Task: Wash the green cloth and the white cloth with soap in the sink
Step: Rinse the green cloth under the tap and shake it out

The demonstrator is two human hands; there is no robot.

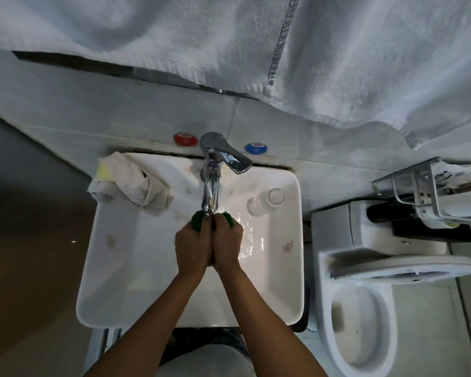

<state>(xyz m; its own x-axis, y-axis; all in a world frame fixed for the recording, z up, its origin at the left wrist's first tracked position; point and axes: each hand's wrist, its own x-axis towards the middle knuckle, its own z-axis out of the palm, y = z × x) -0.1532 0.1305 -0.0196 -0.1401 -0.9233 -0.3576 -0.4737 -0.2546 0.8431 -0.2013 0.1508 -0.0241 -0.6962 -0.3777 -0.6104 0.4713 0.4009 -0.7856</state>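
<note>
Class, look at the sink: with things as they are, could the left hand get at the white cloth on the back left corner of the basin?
Probably yes. The white cloth lies uncovered on the sink rim, nothing between it and the left hand. But that hand and the right hand grip the green cloth, so it must let go first.

We see two bare forearms entering from the lower edge, ending in the left hand (192, 247) and the right hand (227, 244). No sleeves, rings, watches or bands appear on them. Below, between the arms, we see dark patterned clothing (201, 340), its details unclear.
</note>
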